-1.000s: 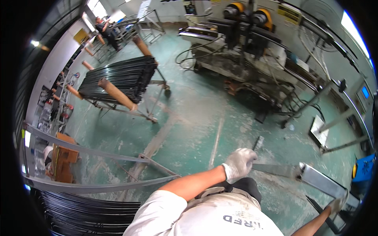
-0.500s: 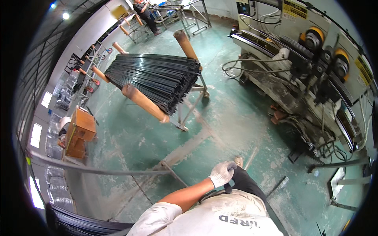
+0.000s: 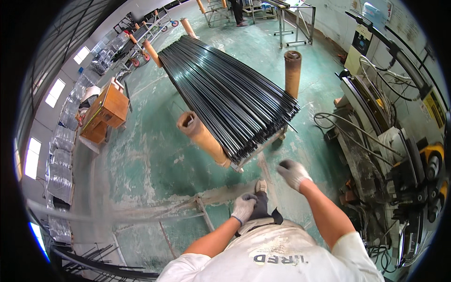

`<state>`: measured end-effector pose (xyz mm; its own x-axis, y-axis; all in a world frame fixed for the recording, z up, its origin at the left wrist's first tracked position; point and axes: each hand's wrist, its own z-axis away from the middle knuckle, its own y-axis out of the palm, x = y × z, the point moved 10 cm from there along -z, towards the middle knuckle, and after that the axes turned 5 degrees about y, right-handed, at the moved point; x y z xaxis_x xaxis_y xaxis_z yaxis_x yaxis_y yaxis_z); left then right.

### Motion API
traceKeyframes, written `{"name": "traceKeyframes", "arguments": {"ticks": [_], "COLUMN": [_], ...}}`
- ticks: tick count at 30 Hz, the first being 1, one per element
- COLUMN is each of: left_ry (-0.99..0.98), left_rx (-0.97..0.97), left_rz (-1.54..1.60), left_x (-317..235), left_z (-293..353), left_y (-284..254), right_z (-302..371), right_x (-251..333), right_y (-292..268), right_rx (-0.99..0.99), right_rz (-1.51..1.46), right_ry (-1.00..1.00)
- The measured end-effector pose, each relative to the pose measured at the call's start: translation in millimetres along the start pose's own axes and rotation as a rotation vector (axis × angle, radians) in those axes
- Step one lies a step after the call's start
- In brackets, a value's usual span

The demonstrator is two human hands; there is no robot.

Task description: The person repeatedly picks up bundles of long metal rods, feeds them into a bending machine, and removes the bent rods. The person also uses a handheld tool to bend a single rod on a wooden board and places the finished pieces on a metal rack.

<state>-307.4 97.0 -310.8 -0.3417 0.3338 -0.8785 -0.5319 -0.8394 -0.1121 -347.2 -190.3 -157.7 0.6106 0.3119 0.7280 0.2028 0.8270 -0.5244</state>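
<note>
My left hand (image 3: 244,207), in a whitish knitted glove with grey fingers, hangs in front of my waist with its fingers curled in. Nothing shows sticking out of it. My right hand (image 3: 293,174), gloved the same way, is held forward and to the right, its fingers bent together and no object visible in them. Both are apart from the stack of long black metal bars (image 3: 225,89) ahead. That stack lies on a wheeled rack (image 3: 240,165), between upright brown cardboard tubes (image 3: 206,139). The right hand is nearest the stack's close end.
Machinery with hoses (image 3: 376,136) stands along the right. A wooden cabinet (image 3: 107,113) is at the left, before wrapped bundles (image 3: 61,164). More dark bars (image 3: 94,265) lie at lower left. A person (image 3: 237,11) stands far back near metal tables (image 3: 296,7).
My hands, close together at my waist before, are now apart, with the right one reaching forward. The view has turned right, and the bar stack is closer.
</note>
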Motion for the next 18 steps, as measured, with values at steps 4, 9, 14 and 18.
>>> {"name": "traceKeyframes", "arguments": {"ticks": [4,9,14,18], "left_ry": [0.005,0.056,-0.028,-0.142], "left_rx": [0.013,-0.123,-0.391,-0.537], "left_rz": [-0.063,0.071,0.194,0.271], "left_x": [8.4,-71.9,-73.8,-57.7], "left_z": [-75.4,-146.8,-163.3,-150.6], "left_y": [-36.3,-87.7,-171.7,-182.0], "right_z": [-139.6,-283.9,-258.2,-237.5], "right_x": [127.1,125.4,143.5,130.7], "right_y": [123.6,280.8,308.8,196.3], "right_rx": [0.338,0.597,0.556,0.387], "right_rz": [0.246,0.791,0.93,0.236], "right_ry": [0.02,-0.162,-0.327,0.062]}}
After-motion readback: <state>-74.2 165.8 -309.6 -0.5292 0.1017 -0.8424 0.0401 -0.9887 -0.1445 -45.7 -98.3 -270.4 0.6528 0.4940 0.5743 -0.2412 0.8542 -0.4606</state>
